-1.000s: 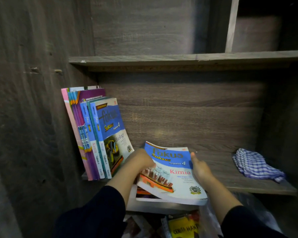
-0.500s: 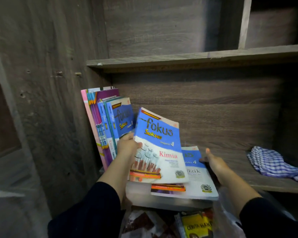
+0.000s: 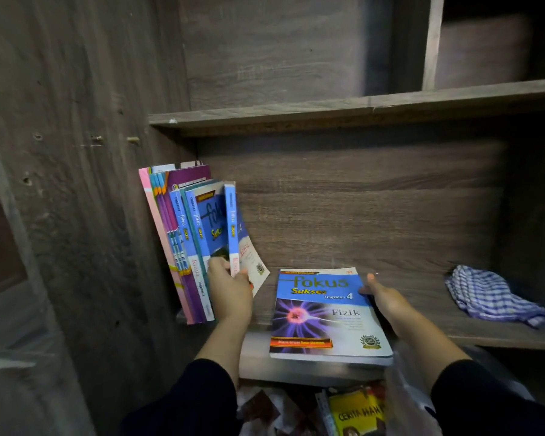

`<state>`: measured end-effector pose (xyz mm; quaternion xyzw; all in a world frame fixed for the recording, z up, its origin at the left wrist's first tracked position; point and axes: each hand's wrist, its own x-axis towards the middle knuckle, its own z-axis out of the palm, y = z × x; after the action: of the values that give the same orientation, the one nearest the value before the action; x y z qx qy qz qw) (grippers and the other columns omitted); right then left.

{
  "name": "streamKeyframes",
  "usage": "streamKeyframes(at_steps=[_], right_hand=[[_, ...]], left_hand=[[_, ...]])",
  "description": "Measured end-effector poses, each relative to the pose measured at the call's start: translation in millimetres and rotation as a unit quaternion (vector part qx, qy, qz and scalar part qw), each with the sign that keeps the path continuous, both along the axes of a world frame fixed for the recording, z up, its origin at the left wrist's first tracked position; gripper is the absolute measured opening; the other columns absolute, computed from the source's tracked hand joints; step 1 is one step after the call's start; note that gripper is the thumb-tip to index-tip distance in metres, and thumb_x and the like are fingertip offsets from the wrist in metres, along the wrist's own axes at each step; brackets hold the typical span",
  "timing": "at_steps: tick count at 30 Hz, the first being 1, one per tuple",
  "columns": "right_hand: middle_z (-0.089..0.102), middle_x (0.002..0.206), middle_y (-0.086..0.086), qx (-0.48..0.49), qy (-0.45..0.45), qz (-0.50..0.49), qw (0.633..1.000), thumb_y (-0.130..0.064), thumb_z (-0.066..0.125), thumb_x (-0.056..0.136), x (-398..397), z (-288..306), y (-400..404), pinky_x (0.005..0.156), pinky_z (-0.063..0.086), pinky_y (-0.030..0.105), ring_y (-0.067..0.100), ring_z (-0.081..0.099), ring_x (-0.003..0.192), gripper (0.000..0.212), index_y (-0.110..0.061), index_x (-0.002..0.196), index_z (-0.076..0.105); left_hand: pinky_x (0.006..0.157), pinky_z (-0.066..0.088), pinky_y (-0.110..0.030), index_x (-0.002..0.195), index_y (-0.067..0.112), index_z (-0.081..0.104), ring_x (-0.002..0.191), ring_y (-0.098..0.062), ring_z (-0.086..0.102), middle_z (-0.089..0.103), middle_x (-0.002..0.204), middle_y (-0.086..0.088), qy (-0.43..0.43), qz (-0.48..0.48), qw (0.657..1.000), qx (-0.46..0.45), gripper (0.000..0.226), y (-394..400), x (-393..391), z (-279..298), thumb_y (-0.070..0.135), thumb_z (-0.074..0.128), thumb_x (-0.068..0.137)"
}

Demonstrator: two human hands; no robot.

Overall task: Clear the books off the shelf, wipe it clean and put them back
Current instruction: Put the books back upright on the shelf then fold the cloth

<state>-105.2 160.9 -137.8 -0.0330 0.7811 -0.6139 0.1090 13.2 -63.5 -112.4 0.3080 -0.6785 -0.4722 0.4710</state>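
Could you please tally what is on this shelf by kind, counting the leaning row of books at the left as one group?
Leaning row of books: 1 (number of books in it unclear)
Kimia book, upright, gripped by the left hand: 1
Fizik book, lying flat, held by the right hand: 1
Checked cloth: 1
Total: 4

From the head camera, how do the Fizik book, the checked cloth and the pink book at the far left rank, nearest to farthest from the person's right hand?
1. Fizik book: lying flat on the shelf, with the right hand touching its right edge.
2. Checked cloth: crumpled on the shelf's right end, apart from the hand.
3. Pink book: standing at the far left of the row, beyond the left hand.
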Motion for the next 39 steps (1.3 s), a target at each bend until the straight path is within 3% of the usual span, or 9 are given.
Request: streamKeyframes(at_steps=[5,10,19,24,27,30,33,36,39], right_hand=[[0.059,0.121,0.022,0.004,0.002,0.006,1.000,-0.048,0.036,0.098,1,1,0,0.086,0.041,0.033,0.029,0.057,0.091,0.055,-0.006,0.119,0.066],[0.061,0.103,0.018,0.008,-0.017,0.010,1.000,-0.047,0.036,0.098,4,2,-1,0.076,0.042,0.031,0.024,0.057,0.072,0.054,-0.005,0.118,0.063],[0.057,0.070,0.004,-0.003,-0.017,-0.006,1.000,-0.043,0.036,0.100,4,1,-1,0.054,0.039,0.026,0.017,0.055,0.062,0.048,-0.004,0.111,0.062],[0.064,0.071,0.009,-0.028,-0.004,-0.004,1.000,-0.045,0.037,0.099,-6,-11,1,0.070,0.045,0.032,0.027,0.061,0.074,0.051,-0.004,0.086,0.066],[0.066,0.073,0.011,-0.045,-0.005,-0.010,0.999,-0.044,0.037,0.099,-10,-13,6,0.071,0.046,0.033,0.029,0.062,0.076,0.051,-0.008,0.078,0.066],[0.065,0.082,0.012,-0.075,-0.014,-0.019,0.997,-0.040,0.037,0.100,-10,-9,8,0.062,0.043,0.027,0.025,0.060,0.068,0.048,-0.009,0.076,0.064],[0.064,0.086,0.012,-0.049,-0.010,-0.027,0.998,-0.041,0.038,0.100,-10,-8,1,0.062,0.043,0.028,0.024,0.060,0.071,0.049,-0.002,0.094,0.066],[0.065,0.109,0.020,0.117,0.032,-0.021,0.992,-0.043,0.036,0.100,-1,-8,-9,0.086,0.043,0.035,0.033,0.062,0.097,0.053,0.000,0.107,0.065],[0.058,0.131,0.016,0.274,0.103,0.040,0.955,-0.043,0.036,0.099,4,-18,-15,0.101,0.039,0.035,0.033,0.051,0.123,0.049,-0.009,0.124,0.061]], left_hand=[[0.060,0.051,-0.031,0.093,0.014,0.056,0.078,-0.020,0.063,0.061,0.091,-0.003,-0.218,0.109,0.953,-0.182,0.026,-7,15,-9,0.040,0.053,0.093],[0.053,0.041,-0.024,0.086,0.015,0.060,0.068,-0.014,0.056,0.057,0.075,0.001,-0.289,0.112,0.933,-0.184,0.035,-8,22,-10,0.044,0.044,0.097],[0.079,0.052,-0.030,0.109,0.017,0.064,0.091,-0.021,0.063,0.069,0.102,-0.003,-0.363,-0.219,0.893,-0.148,0.022,30,-17,-23,0.016,0.056,0.088],[0.058,0.052,-0.022,0.109,0.007,0.065,0.067,-0.022,0.062,0.068,0.080,-0.006,-0.228,-0.232,0.944,0.066,0.031,38,-33,-20,-0.003,0.061,0.079],[0.034,0.026,-0.013,0.084,0.006,0.059,0.031,-0.009,0.040,0.051,0.044,0.001,-0.218,-0.289,0.908,0.213,0.008,45,-25,-7,0.002,0.056,0.090],[0.034,0.017,-0.012,0.077,0.013,0.051,0.031,-0.007,0.026,0.038,0.051,-0.001,-0.285,-0.319,0.893,0.141,0.017,43,-23,7,0.010,0.051,0.093],[0.055,0.041,-0.028,0.093,0.007,0.058,0.062,-0.022,0.053,0.061,0.078,-0.011,-0.250,-0.265,0.931,0.005,0.005,34,-26,18,0.011,0.055,0.091],[0.075,0.048,-0.037,0.100,0.010,0.061,0.087,-0.030,0.062,0.066,0.096,-0.011,-0.194,-0.177,0.960,-0.098,0.014,21,-18,33,0.017,0.055,0.090],[0.068,0.042,-0.033,0.104,0.013,0.057,0.087,-0.031,0.058,0.063,0.097,-0.010,-0.143,-0.097,0.977,-0.126,0.014,12,-1,45,0.018,0.050,0.093]])
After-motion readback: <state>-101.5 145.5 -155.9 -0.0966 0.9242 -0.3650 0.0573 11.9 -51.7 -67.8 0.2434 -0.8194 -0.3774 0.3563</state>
